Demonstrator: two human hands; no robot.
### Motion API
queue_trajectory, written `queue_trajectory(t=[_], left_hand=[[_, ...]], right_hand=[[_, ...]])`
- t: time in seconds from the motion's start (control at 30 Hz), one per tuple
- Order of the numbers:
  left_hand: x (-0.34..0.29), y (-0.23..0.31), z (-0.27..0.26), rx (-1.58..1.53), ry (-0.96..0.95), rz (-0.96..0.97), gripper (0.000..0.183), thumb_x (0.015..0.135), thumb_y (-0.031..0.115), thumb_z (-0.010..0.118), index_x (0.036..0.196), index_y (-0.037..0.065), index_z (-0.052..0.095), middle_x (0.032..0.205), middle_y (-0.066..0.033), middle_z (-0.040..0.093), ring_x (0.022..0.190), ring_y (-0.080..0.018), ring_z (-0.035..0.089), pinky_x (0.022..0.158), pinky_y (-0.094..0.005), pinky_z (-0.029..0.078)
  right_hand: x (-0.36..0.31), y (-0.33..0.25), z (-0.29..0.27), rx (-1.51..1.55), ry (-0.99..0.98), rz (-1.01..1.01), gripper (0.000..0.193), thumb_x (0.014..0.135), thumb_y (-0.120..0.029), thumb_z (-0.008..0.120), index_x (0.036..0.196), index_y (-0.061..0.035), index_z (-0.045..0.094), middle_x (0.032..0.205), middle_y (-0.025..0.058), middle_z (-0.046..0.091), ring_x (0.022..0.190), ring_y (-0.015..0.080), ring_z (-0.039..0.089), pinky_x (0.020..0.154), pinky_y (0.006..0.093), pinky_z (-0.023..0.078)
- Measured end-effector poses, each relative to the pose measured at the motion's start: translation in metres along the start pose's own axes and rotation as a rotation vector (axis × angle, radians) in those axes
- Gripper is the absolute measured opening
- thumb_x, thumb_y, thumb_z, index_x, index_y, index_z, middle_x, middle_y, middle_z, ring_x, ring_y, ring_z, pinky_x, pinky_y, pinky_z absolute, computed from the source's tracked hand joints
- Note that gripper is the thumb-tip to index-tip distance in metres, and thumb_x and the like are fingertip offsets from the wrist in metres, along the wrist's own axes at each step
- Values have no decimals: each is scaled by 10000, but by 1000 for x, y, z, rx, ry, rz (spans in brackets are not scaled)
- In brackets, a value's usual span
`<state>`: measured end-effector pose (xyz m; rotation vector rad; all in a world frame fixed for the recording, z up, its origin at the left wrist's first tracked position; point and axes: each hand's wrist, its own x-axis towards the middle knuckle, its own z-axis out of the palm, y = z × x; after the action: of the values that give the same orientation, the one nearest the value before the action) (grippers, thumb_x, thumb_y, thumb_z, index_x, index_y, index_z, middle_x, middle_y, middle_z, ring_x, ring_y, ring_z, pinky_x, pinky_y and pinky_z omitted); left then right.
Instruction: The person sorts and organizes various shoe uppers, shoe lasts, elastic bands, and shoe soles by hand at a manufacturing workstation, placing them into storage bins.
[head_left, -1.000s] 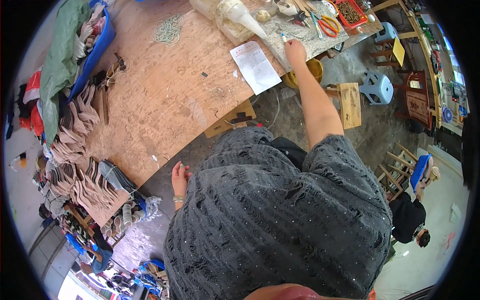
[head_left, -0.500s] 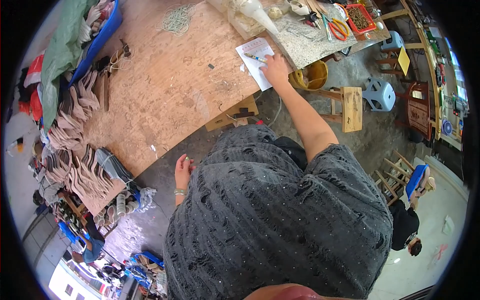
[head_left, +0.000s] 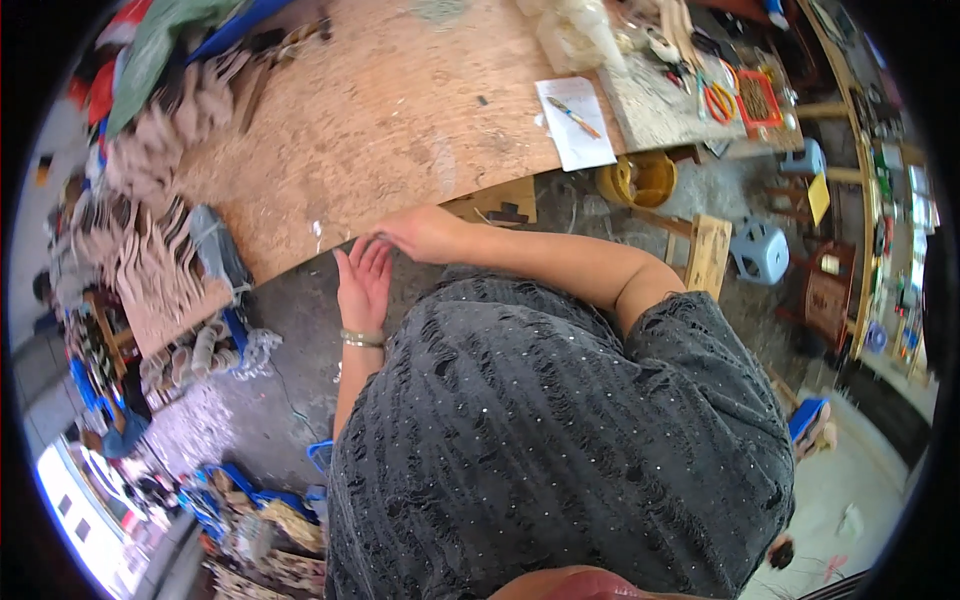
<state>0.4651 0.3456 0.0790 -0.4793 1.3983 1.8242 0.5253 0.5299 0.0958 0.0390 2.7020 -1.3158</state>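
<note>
Just off the near edge of the wooden worktable (head_left: 330, 150), my two hands meet. My left hand (head_left: 365, 287) is turned palm up, fingers stretched out, with bangles (head_left: 362, 338) around the wrist. Across from the right comes my right hand (head_left: 428, 234), back upward, its fingertips touching the left fingertips. The right fingers are partly hidden, and nothing held shows between the hands. On the table's right part lies a sheet of paper (head_left: 580, 145) with a pen (head_left: 573, 116) resting slantwise on it.
Pale curved pieces (head_left: 155, 255) are stacked at the table's left. Orange-handled scissors (head_left: 719, 102) and a red tray (head_left: 760, 98) lie on the slab (head_left: 650, 115) at right. A yellow bucket (head_left: 608, 183), wooden stool (head_left: 708, 255) and blue stool (head_left: 762, 250) stand beyond the table's edge.
My right hand has left the paper and pen and come across to my left hand. The left hand has risen toward the table edge, and the whole view has shifted.
</note>
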Motion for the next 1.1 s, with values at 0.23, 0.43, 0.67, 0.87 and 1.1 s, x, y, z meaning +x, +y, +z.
queue_trajectory(t=[0.23, 0.43, 0.67, 0.87, 1.1], left_hand=[[-54, 22, 11, -544, -558, 265, 780, 876, 696, 274, 1447, 165, 263, 1424, -117, 382, 1289, -275, 386, 1041, -426, 330], [-127, -3, -74, -732, -384, 499, 667, 952, 595, 210, 1449, 152, 257, 1450, -53, 353, 1319, -185, 339, 1093, -371, 265], [-203, -27, -170, -842, 47, 738, 801, 887, 683, 296, 1449, 116, 236, 1468, -59, 327, 1340, -203, 314, 1097, -400, 254], [-302, -73, -293, -984, 470, 936, 1016, 796, 810, 232, 1482, 86, 40, 1511, -168, 203, 1373, -285, 266, 1105, -469, 189], [-382, -231, -328, -960, 1021, 794, 536, 952, 429, 424, 1375, 102, 384, 1333, -118, 495, 1184, -223, 490, 989, -366, 375]], right_hand=[[11, -123, 50, -18, 167, -905, 367, 850, -298, 584, 1192, -163, 592, 1303, 61, 528, 1272, 247, 427, 1040, 465, 280], [20, -186, 125, 17, 40, -865, 382, 875, -309, 527, 1211, -136, 580, 1370, 86, 467, 1286, 255, 407, 1051, 453, 259], [-5, -256, 246, 356, -408, -774, 599, 960, -439, 313, 1368, -8, 390, 1447, 167, 353, 1353, 293, 309, 1103, 392, 204], [-79, -340, 310, 276, -1173, -1009, 838, 903, -618, 341, 1424, 33, 261, 1518, 201, 172, 1417, 316, 133, 1122, 407, 139], [-79, -444, 288, 485, -1401, -1165, 697, 888, -611, 413, 1028, 32, 643, 773, 77, 682, 590, 153, 608, 969, 422, 411]])
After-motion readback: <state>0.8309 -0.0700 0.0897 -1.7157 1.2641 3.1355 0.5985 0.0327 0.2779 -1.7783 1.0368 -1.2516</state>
